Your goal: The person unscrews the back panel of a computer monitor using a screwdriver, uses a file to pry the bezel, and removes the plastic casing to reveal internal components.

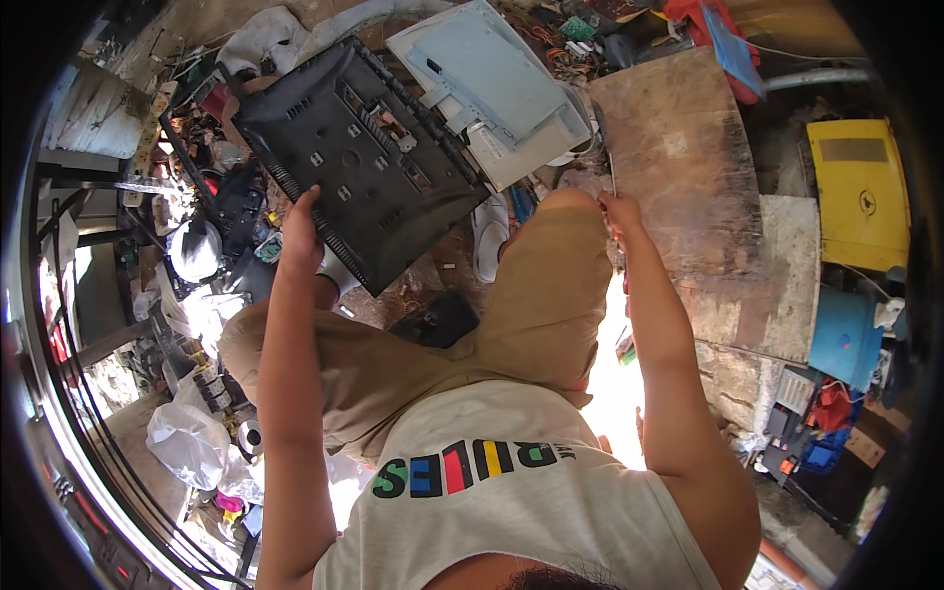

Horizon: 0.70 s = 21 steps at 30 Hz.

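Observation:
My left hand [302, 234] is closed on the near left edge of a black plastic monitor back cover [364, 221]. The cover tilts above the floor in front of my left knee, showing vents, small square cut-outs and an opening. Beside my right knee, my right hand [619, 210] is closed round a screwdriver [612, 169]. Its thin shaft points away from me, while most of its handle is hidden in my fingers. Just beyond the cover lie pale flat panels [492, 74], stacked one over another.
Wooden boards [678, 167] lie to my right, with a yellow case [857, 192] and a blue container [844, 334] farther out. Loose electronic parts and cables [241, 211] crowd the left side. A white plastic bag [187, 442] sits at the lower left.

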Each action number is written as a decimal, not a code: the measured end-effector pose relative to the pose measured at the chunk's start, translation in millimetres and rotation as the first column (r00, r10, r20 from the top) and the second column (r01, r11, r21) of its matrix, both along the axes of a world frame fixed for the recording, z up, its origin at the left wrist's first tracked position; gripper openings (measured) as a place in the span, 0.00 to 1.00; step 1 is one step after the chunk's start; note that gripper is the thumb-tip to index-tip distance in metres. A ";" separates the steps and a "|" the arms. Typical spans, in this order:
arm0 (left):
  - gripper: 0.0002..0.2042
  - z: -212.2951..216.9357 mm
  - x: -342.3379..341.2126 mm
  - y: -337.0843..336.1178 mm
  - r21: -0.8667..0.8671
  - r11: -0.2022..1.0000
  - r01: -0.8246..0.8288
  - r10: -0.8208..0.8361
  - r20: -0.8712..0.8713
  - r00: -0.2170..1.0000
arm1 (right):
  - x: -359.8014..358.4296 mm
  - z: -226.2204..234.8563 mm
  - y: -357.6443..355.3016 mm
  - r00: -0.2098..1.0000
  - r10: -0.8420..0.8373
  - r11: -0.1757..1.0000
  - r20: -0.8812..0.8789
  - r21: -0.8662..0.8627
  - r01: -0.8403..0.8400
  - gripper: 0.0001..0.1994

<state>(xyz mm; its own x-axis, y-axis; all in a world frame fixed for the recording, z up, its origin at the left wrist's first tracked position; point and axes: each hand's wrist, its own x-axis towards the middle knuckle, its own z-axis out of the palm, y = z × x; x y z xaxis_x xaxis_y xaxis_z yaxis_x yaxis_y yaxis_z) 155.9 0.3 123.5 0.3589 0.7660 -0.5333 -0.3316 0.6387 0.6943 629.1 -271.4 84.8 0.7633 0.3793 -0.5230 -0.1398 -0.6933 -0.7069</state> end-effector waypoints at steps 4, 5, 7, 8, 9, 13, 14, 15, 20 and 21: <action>0.17 -13.9 -11.8 -2.3 -0.006 0.999 -0.038 0.039 0.031 0.999 | -24.5 0.5 -2.1 0.944 0.075 0.996 0.321 -0.075 -0.053 0.16; 0.17 -16.6 -13.1 -0.3 0.014 0.998 -0.060 0.060 0.020 0.998 | -14.9 -0.3 -1.1 0.936 0.054 0.998 0.348 -0.052 -0.038 0.15; 0.15 -8.4 -13.2 0.5 0.085 0.991 -0.106 0.109 -0.039 0.993 | -14.0 23.1 21.9 0.886 0.110 0.989 0.451 0.043 -0.145 0.14; 0.14 2.5 -17.1 -2.8 0.130 0.982 -0.139 0.150 -0.077 0.986 | -31.3 65.3 44.6 0.832 0.181 0.957 0.524 0.102 -0.273 0.15; 0.14 15.6 -18.8 -5.7 0.174 0.971 -0.163 0.184 -0.108 0.977 | -55.6 103.9 66.6 0.834 0.251 0.878 0.491 0.248 -0.410 0.17; 0.17 40.2 -28.3 -4.7 0.341 0.933 -0.115 0.128 -0.016 0.992 | -145.5 193.4 142.9 0.516 0.689 0.504 0.509 0.175 -0.845 0.20; 0.17 42.4 -29.4 -5.1 0.372 0.922 -0.111 0.126 -0.015 0.992 | -167.6 203.9 162.2 0.369 0.747 0.385 0.553 0.093 -0.918 0.20; 0.17 43.4 -26.1 -4.8 0.399 0.911 -0.102 0.115 -0.008 0.993 | -185.4 214.8 180.3 0.260 0.806 0.327 0.532 -0.034 -0.944 0.19; 0.19 47.8 -20.9 -12.2 0.395 0.913 -0.099 0.083 0.058 0.995 | -215.5 200.5 240.1 -0.042 0.902 0.131 0.430 -0.365 -0.922 0.15; 0.19 44.7 -22.6 -10.7 0.409 0.907 -0.101 0.080 0.069 0.994 | -217.1 201.9 246.7 -0.087 0.916 0.090 0.391 -0.413 -0.906 0.15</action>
